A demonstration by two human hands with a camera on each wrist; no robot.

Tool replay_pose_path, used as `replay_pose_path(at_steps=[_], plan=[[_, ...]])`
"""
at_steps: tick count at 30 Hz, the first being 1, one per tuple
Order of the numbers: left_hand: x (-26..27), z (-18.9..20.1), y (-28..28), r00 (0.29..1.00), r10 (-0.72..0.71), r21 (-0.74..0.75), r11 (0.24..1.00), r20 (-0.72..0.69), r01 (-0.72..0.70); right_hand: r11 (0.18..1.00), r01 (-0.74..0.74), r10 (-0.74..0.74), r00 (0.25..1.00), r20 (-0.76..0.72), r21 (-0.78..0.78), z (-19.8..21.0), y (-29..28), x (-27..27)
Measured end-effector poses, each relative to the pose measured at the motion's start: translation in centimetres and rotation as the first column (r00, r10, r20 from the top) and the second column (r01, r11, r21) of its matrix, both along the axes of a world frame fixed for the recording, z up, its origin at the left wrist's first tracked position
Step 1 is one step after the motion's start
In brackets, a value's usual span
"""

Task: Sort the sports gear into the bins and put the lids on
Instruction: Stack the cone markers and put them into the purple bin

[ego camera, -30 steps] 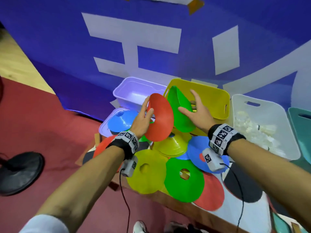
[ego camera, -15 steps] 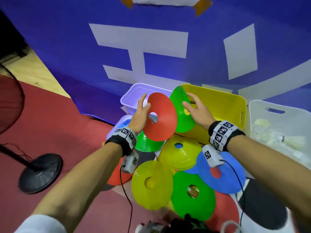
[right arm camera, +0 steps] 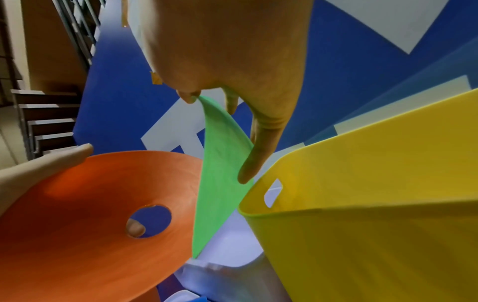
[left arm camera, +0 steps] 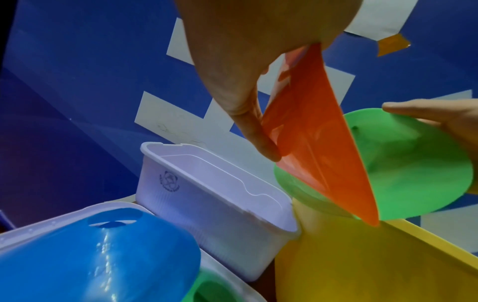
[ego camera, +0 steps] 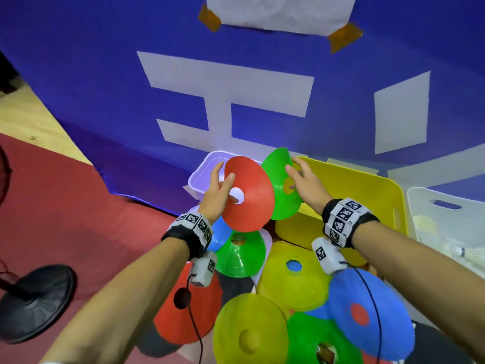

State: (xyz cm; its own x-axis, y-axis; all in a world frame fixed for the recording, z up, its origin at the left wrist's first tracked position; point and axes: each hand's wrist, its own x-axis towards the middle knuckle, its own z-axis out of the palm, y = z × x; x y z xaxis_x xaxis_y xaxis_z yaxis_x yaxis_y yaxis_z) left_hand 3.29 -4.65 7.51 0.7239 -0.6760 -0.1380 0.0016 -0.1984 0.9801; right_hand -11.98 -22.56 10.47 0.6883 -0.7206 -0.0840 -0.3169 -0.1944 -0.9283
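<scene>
My left hand (ego camera: 219, 191) grips a red disc cone (ego camera: 249, 195) on edge, thumb on its face and fingers behind; it also shows as the red disc cone (left arm camera: 314, 141). My right hand (ego camera: 301, 179) pinches a green disc cone (ego camera: 282, 185) upright, seen edge-on as the green disc cone (right arm camera: 220, 165). Both cones hang between the lavender bin (ego camera: 203, 172) and the yellow bin (ego camera: 367, 195). Several more cones lie on the table below: a green cone (ego camera: 241, 254), a yellow cone (ego camera: 294, 274), a blue cone (ego camera: 367, 311).
A white bin (ego camera: 446, 214) holding shuttlecocks stands to the right of the yellow one. A lavender lid (left arm camera: 31, 230) under a blue cone (left arm camera: 90, 259) lies beside the lavender bin. A blue banner (ego camera: 105, 74) stands close behind. A black fan base (ego camera: 34, 300) sits on the red floor at left.
Both hands have lifted their cones higher, and they now sit a little further back over the bins. The head view has tilted upward.
</scene>
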Motion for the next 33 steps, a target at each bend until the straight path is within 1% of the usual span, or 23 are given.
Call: replay_pose_path(at_steps=[2, 6, 9, 13, 15, 18, 21, 25, 29, 31, 33], plan=[[2.3, -0.3, -0.2, 1.000, 0.007, 0.022, 1.000, -0.021, -0.006, 0.998, 0.055, -0.055, 0.998, 0.003, 0.028, -0.1, 0.0, 2.0], [5.9, -0.2, -0.9, 1.000, 0.022, -0.015, 1.000, -0.022, -0.022, 0.989, 0.140, -0.140, 0.990, -0.011, 0.044, 0.2, 0.1, 4.8], [9.1, -0.7, -1.8, 0.999, 0.030, 0.038, 0.999, -0.014, -0.030, 0.978, 0.206, -0.205, 0.978, -0.032, 0.039, 0.1, 0.5, 7.1], [11.4, -1.3, -3.4, 1.000, 0.001, 0.075, 0.997, 0.023, -0.002, 0.961, 0.275, -0.273, 0.960, -0.062, 0.026, -1.1, 0.7, 8.6], [12.0, -2.3, -4.3, 0.999, -0.046, 0.083, 0.996, -0.007, 0.046, 0.957, 0.290, -0.288, 0.955, -0.074, 0.017, -1.4, 1.0, 8.6], [12.5, -3.7, -5.3, 0.992, -0.122, 0.133, 0.983, -0.039, 0.127, 0.945, 0.328, -0.327, 0.941, -0.081, -0.005, -1.7, 1.4, 8.6], [13.2, -4.7, -5.9, 0.976, -0.215, 0.249, 0.945, -0.015, 0.212, 0.925, 0.380, -0.381, 0.921, -0.076, -0.026, -1.7, 1.7, 8.5], [14.6, -5.7, -5.7, 0.942, -0.331, 0.403, 0.870, 0.048, 0.284, 0.909, 0.414, -0.417, 0.906, -0.071, -0.051, -1.5, 2.2, 8.9], [15.3, -6.3, -4.8, 0.921, -0.373, 0.409, 0.862, 0.112, 0.300, 0.893, 0.437, -0.445, 0.893, -0.071, -0.110, -1.5, 2.4, 10.1], [15.5, -6.5, -4.3, 0.900, -0.413, 0.418, 0.848, 0.138, 0.325, 0.893, 0.445, -0.449, 0.891, -0.065, -0.074, -1.7, 2.6, 11.1], [15.7, -6.9, -3.7, 0.873, -0.460, 0.436, 0.827, 0.163, 0.354, 0.896, 0.445, -0.444, 0.894, -0.051, -0.002, -1.9, 2.8, 12.1]])
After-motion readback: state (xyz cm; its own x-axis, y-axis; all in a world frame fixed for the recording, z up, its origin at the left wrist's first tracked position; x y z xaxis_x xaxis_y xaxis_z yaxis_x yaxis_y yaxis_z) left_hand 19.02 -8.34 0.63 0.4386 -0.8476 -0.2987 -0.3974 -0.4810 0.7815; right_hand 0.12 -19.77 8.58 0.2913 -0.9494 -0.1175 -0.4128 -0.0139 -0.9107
